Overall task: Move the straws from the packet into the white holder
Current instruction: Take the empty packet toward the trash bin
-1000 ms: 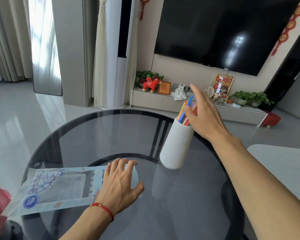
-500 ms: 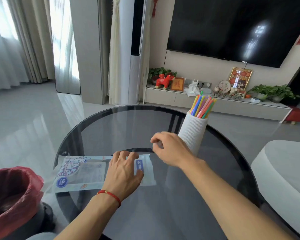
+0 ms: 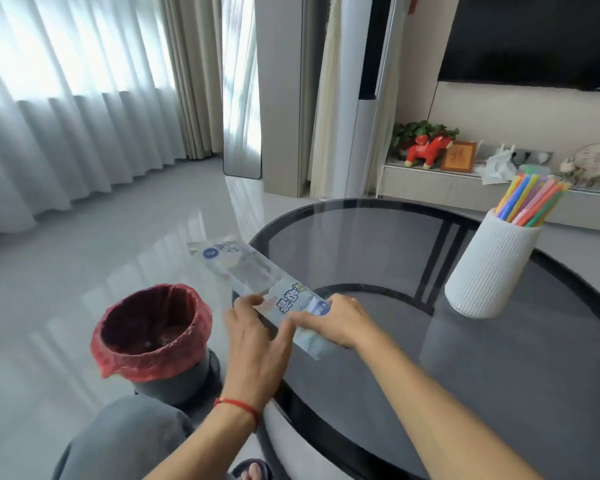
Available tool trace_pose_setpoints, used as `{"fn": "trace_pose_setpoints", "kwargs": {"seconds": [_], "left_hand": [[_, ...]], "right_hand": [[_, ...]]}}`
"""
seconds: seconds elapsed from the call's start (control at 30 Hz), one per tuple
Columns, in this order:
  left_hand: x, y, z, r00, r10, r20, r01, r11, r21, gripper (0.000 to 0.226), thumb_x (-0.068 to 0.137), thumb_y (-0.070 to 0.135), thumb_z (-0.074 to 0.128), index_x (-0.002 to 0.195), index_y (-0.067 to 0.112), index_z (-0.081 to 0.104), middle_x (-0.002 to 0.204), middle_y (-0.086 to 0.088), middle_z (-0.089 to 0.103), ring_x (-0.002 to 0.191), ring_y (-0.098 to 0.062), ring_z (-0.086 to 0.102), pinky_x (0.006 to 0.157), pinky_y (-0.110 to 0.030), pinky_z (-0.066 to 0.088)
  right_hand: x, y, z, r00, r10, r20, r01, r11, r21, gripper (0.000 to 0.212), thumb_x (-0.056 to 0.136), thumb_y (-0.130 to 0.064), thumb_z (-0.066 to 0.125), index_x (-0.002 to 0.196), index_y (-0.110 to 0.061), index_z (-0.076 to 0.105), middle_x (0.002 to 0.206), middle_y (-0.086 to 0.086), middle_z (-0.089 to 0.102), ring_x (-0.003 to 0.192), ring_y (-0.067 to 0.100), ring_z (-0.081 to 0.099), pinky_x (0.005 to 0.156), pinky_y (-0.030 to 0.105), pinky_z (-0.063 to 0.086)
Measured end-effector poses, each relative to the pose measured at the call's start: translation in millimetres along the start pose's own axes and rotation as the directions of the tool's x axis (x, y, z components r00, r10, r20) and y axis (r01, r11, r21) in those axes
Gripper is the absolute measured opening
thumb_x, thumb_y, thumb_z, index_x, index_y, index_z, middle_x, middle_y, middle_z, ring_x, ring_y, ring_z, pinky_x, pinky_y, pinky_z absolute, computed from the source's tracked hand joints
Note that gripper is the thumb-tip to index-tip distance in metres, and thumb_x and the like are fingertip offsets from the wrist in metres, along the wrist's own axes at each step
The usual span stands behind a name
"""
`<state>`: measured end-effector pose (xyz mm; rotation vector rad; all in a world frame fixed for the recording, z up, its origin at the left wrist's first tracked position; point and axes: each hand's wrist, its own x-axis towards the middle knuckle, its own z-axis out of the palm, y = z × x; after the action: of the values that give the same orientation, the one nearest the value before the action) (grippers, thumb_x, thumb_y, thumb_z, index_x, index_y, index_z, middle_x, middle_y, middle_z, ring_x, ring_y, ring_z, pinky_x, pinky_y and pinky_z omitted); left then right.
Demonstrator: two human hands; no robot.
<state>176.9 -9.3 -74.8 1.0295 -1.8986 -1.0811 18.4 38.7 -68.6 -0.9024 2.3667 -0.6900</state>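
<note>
Nearest, a grey-clad knee [image 3: 118,441] and a sandalled toe at the bottom edge. Above, left hand [image 3: 257,344] with red wrist cord [image 3: 238,407] and right hand [image 3: 336,320], both pinching the near end of the packet [image 3: 257,275], thumbs and fingers closed on the plastic. Packet flat and see-through, angled away over the left rim of the round glass table [image 3: 378,258]. Left on the floor, a bin with red liner [image 3: 151,332]. Farther right on the table, upright white holder [image 3: 492,265] filled with coloured straws [image 3: 530,199].
</note>
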Motion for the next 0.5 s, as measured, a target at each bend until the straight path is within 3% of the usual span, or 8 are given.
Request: {"fn": "trace_pose_setpoints", "kwargs": {"seconds": [0.07, 0.1, 0.17, 0.23, 0.3, 0.37, 0.43, 0.5], "left_hand": [[-17.8, -10.8, -20.1, 0.971, -0.220, 0.088, 0.237, 0.909, -0.342, 0.065, 0.087, 0.044, 0.068, 0.138, 0.032, 0.032, 0.117, -0.004, 0.059, 0.105, -0.022, 0.068, 0.094, -0.049, 0.056], [-24.0, -14.7, -27.6, 0.943, -0.284, 0.173, 0.332, 0.802, -0.496, 0.061, 0.090, 0.040, 0.067, 0.140, 0.037, 0.031, 0.117, -0.004, 0.066, 0.102, -0.024, 0.071, 0.091, -0.052, 0.058], [-26.9, -25.6, -50.7, 0.922, -0.336, 0.192, 0.373, 0.644, -0.667, 0.045, 0.096, 0.018, 0.058, 0.137, 0.027, 0.040, 0.112, -0.006, 0.075, 0.099, -0.029, 0.073, 0.084, -0.051, 0.061], [-15.9, -35.7, -79.3, 0.901, -0.424, 0.096, 0.361, 0.608, -0.707, 0.035, 0.095, 0.000, 0.049, 0.128, 0.012, 0.049, 0.106, -0.013, 0.076, 0.094, -0.031, 0.074, 0.072, -0.041, 0.064], [4.1, -48.2, -106.4, 0.843, -0.522, 0.129, 0.426, 0.502, -0.753, 0.036, 0.090, -0.007, 0.046, 0.125, 0.000, 0.052, 0.115, -0.027, 0.070, 0.098, -0.038, 0.072, 0.076, -0.042, 0.063], [23.3, -57.0, -128.6, 0.786, -0.574, 0.231, 0.517, 0.404, -0.755, 0.039, 0.085, -0.008, 0.047, 0.124, -0.009, 0.049, 0.119, -0.034, 0.065, 0.103, -0.045, 0.069, 0.087, -0.048, 0.061], [41.8, -65.3, -145.7, 0.753, -0.623, 0.213, 0.542, 0.403, -0.738, 0.033, 0.083, -0.007, 0.049, 0.116, -0.013, 0.050, 0.115, -0.037, 0.065, 0.101, -0.046, 0.069, 0.077, -0.044, 0.063], [58.3, -75.4, -155.6, 0.741, -0.639, 0.208, 0.546, 0.392, -0.741, 0.028, 0.085, -0.006, 0.046, 0.111, -0.015, 0.050, 0.118, -0.037, 0.062, 0.107, -0.046, 0.066, 0.074, -0.039, 0.064]], "right_hand": [[-9.8, -27.6, 29.8, 0.996, -0.031, 0.085, 0.030, 0.999, 0.012, 0.094, 0.071, -0.085, 0.067, 0.134, -0.015, 0.066, 0.141, 0.015, 0.058, 0.133, 0.032, 0.055, 0.108, 0.045, 0.050], [-14.7, -40.5, 43.2, 0.994, -0.045, 0.101, 0.046, 0.999, -0.012, 0.100, 0.074, -0.086, 0.062, 0.141, -0.013, 0.060, 0.146, 0.015, 0.051, 0.136, 0.034, 0.053, 0.110, 0.046, 0.048], [-23.6, -71.2, 68.4, 0.985, -0.102, 0.138, 0.110, 0.993, -0.051, 0.099, 0.083, -0.086, 0.050, 0.146, -0.009, 0.055, 0.148, 0.018, 0.049, 0.136, 0.036, 0.052, 0.109, 0.045, 0.047], [-28.4, -95.8, 81.1, 0.965, -0.176, 0.197, 0.180, 0.984, -0.006, 0.087, 0.093, -0.079, 0.041, 0.140, -0.008, 0.062, 0.131, 0.017, 0.062, 0.119, 0.034, 0.061, 0.095, 0.040, 0.051], [-31.3, -111.4, 83.1, 0.940, -0.243, 0.240, 0.226, 0.969, 0.098, 0.073, 0.099, -0.069, 0.041, 0.128, -0.009, 0.068, 0.113, 0.013, 0.068, 0.101, 0.030, 0.067, 0.079, 0.039, 0.056], [-34.6, -116.6, 81.9, 0.926, -0.289, 0.241, 0.258, 0.954, 0.154, 0.061, 0.100, -0.060, 0.045, 0.120, -0.009, 0.070, 0.115, 0.013, 0.073, 0.101, 0.030, 0.070, 0.084, 0.045, 0.060], [-39.9, -115.0, 78.3, 0.923, -0.319, 0.214, 0.277, 0.938, 0.207, 0.051, 0.100, -0.055, 0.050, 0.116, -0.012, 0.071, 0.117, 0.009, 0.073, 0.101, 0.027, 0.071, 0.083, 0.043, 0.060], [-46.7, -105.5, 70.0, 0.920, -0.337, 0.201, 0.276, 0.920, 0.279, 0.032, 0.101, -0.050, 0.055, 0.112, -0.024, 0.069, 0.113, -0.003, 0.070, 0.096, 0.020, 0.072, 0.071, 0.033, 0.060]]}}
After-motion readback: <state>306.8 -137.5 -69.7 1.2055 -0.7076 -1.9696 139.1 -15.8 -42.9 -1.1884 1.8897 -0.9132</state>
